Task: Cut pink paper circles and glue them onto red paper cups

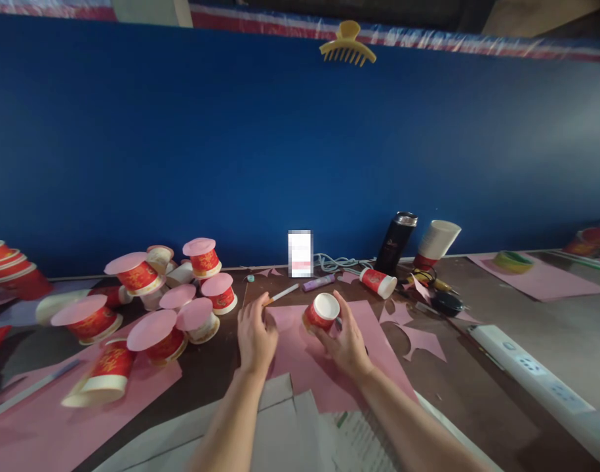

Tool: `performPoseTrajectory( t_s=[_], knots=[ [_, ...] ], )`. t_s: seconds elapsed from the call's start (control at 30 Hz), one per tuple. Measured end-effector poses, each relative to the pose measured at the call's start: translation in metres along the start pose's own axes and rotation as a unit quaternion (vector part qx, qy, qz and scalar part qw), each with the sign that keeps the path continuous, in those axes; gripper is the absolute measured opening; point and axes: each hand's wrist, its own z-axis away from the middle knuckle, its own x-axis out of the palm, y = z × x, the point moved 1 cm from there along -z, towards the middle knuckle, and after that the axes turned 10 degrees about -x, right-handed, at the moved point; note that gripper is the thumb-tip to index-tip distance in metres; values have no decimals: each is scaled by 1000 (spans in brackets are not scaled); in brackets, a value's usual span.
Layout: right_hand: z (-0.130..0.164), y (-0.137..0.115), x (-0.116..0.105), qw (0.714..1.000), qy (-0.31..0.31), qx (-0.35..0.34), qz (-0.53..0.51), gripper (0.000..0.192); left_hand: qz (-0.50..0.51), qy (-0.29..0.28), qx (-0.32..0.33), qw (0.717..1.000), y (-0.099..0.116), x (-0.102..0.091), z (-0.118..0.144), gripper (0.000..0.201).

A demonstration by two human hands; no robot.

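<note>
**Red paper cup held on its side over pink paper**

Red paper cup [322, 312] with gold print lies tilted in the right hand [346, 341], its white inside turned up toward the camera. The fingers of that hand curl around the cup's lower side and grip it, just above a pink paper sheet [300, 357] spread on the brown table [481, 387]. The left hand [255, 337] rests palm down on the sheet's left edge, fingers held loosely together, thumb pointing toward the cup; whether it holds anything I cannot tell. A pen [281, 295] lies just beyond the left fingertips, and a purple tube [318, 282] sits a little farther back.

To the left stands a crowd of finished cups [172, 295], each red and capped with a pink paper disc, some upright, some tipped over. Another red cup [378, 282] lies on its side behind the right hand. Near the blue wall [300, 144] are a black flask [396, 241] and a leaning stack of white cups [436, 241]. Pink offcuts [420, 337] lie to the right of the sheet, and a white power strip [526, 367] runs along the right side. A yellow hair claw [347, 44] is clipped to the top of the wall. A roll of green tape [513, 261] sits on more pink paper far right
</note>
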Motion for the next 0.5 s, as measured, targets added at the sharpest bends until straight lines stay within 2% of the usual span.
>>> performPoseTrajectory(
  t_s=[0.07, 0.13, 0.23, 0.33, 0.4, 0.43, 0.5],
  knots=[
    [2, -2, -2, 1000, 6, -18, 7, 81, 98, -97, 18, 990, 7, 1, 3, 42],
    [3, -3, -3, 999, 0, -44, 27, 81, 152, -183, 30, 971, 16, 4, 8, 62],
    [5, -4, -2, 993, -30, -95, 55, 81, 160, -218, 66, 961, 25, 12, 18, 84],
    [6, -7, -1, 989, -59, -124, 62, 81, 143, -224, 78, 961, 29, 15, 20, 71],
    [6, -10, -2, 988, -63, -129, 53, 84, 130, -201, 63, 969, 27, 12, 13, 56],
    [6, -11, -5, 988, -59, -131, 48, 85, 119, -170, 46, 977, 23, 8, 7, 51],
    [4, -13, -12, 990, -37, -131, 48, 83, 78, -57, -8, 995, 11, -2, -8, 48]
  ],
)
